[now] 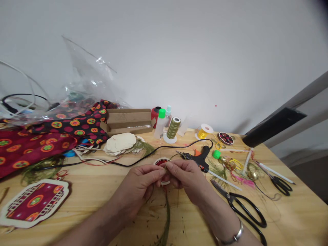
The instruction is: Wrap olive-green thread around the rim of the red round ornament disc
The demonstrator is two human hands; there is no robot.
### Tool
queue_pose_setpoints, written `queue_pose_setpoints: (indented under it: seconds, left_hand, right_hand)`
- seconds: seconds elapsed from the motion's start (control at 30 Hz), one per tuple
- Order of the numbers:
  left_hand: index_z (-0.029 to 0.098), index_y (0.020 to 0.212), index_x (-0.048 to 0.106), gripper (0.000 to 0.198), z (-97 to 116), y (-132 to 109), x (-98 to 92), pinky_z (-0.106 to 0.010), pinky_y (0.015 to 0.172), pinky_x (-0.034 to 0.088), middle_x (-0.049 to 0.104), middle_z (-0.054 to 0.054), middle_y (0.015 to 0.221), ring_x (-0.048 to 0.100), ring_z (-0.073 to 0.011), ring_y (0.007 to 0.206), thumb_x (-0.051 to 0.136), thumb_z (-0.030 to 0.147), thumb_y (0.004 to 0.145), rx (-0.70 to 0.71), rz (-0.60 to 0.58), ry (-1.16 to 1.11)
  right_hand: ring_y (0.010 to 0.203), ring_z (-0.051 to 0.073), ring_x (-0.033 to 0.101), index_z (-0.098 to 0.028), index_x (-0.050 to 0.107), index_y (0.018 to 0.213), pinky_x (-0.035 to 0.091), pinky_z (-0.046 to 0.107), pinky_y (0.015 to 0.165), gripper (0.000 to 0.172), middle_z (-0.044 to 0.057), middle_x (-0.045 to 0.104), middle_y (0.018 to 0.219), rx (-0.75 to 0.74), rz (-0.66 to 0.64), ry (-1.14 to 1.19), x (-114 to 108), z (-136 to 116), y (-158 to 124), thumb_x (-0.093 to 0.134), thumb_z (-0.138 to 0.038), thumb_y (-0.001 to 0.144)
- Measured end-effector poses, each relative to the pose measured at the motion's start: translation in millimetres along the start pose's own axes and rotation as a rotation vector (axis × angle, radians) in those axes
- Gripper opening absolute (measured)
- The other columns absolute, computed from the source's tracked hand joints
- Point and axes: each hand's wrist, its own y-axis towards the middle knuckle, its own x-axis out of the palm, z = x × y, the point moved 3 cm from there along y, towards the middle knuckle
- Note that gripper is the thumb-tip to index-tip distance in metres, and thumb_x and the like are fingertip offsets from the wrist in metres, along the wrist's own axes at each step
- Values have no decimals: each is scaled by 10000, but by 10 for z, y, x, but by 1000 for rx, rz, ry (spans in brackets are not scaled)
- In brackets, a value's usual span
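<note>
Fingers (153, 175) of the left hand (139, 182) and right hand (186, 176) pinch thin cord (174, 156) at frame centre, partly hiding a round ornament (160, 162); a green tassel (167, 218) lies lower centre. Knotting seems underway; the next move likely calls for even tension.

Plain gray wall (164, 51) bhnd lt-wood tbl (94, 186).

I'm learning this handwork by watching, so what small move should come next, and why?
Probably ease the left hand and right hand slightly apart to draw the thin cord straighter: their pinched fingertips nearly meet in front of the round red ornament, and the cord bows above the right hand's fingers.
</note>
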Motion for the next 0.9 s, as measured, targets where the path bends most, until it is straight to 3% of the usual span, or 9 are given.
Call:
queue_pose_setpoints:
  seconds: [0.3, 0.63, 0.8, 0.9]
  left_hand:
    - [142, 631, 712, 87, -19, -3, 11, -151, 487, 351, 587, 19, 492, 470, -73, 490, 644, 154, 684, -48, 14, -55]
    - [139, 653, 709, 100, -71, 9, -54, -165, 402, 256, 578, 10, 497, 424, -66, 441, 679, 235, 656, -45, 76, 65]
    - [143, 635, 690, 152, -96, 12, -91, -179, 375, 176, 483, 46, 427, 329, -48, 379, 666, 289, 671, -43, 90, 116]
    - [140, 655, 699, 150, -99, 7, -93, -176, 381, 199, 499, 48, 419, 337, -48, 378, 674, 288, 665, -45, 81, 134]
  right_hand:
    - [393, 37, 326, -117, 651, 610, 250, 189, 399, 154, -51, 489, 444, -14, 74, 111, -41, 20, 7, 700, -263, 602]
    - [493, 85, 474, -122, 643, 614, 366, 211, 512, 134, -9, 597, 536, -39, 129, 10, -102, 15, 15, 691, -246, 595]
    - [519, 104, 501, -132, 631, 606, 387, 230, 542, 137, -3, 604, 552, -42, 142, -23, -121, 5, 19, 685, -257, 601]
    - [530, 107, 505, -125, 637, 614, 389, 235, 553, 135, 4, 608, 569, -41, 143, -48, -129, -5, 17, 682, -252, 605]
